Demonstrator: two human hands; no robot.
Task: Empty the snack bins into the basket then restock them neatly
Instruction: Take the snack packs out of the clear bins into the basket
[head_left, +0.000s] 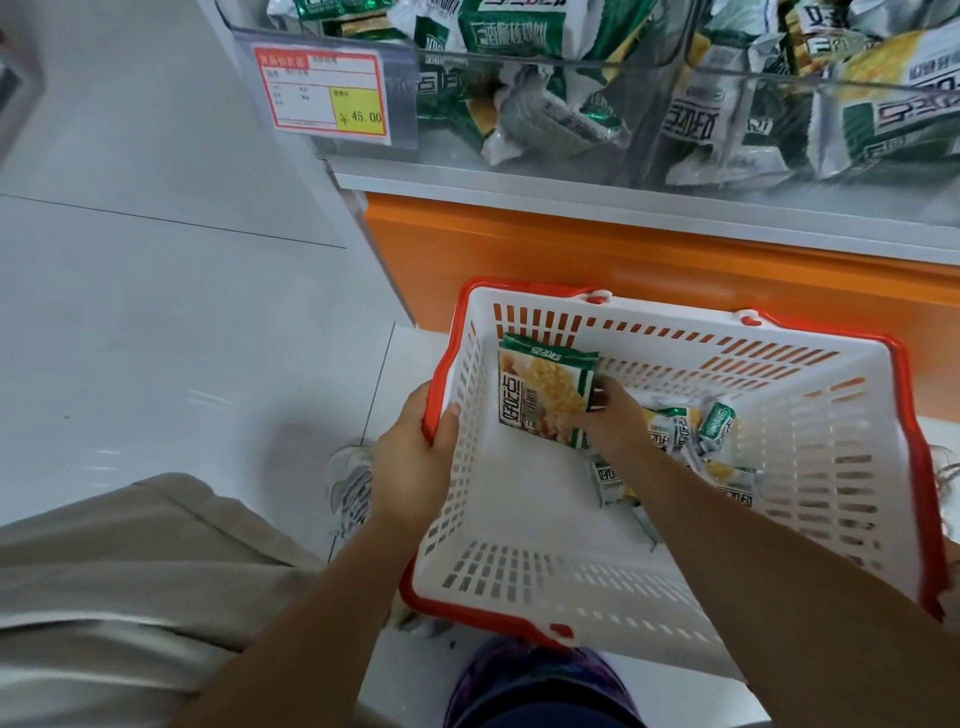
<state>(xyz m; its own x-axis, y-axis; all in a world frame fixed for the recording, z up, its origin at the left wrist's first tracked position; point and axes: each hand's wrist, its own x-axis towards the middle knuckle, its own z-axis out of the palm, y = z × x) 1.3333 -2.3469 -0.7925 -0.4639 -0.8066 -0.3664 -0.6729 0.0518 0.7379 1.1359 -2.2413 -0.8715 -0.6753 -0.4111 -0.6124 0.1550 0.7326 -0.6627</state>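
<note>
Starting at the left, I see my left hand (415, 457) wrapped over the red rim of the white basket (519, 582), thumb inside the slotted wall, fingers outside, steadying it on the pale floor (156, 322) just in front of the orange shelf base (623, 260). Inside the basket, near its left wall, my right hand (613, 415) is closed on a green-and-white snack packet (545, 395), which stands upright with my fingers at its right edge. I judge the packet light and crinkly, a sealed foil pillow with something brittle inside, so I would pinch it by a flat face or the crimped end and not squeeze the middle; the film looks slick and could slide out of a loose hold. To the right of that hand, a small heap of loose packets (691, 431) lies on the basket floor, touching one another, leaving most of the bottom bare. Above and further right, the clear snack bins (727, 78) are crowded with the same packets, so by my reckoning the emptying is far from done. The bin front is a hard transparent lip, with a red and yellow price tag (322, 93) on its left, and the shelf ledge overhangs the basket's far side, so I would lift straight up before reaching forward.
</note>
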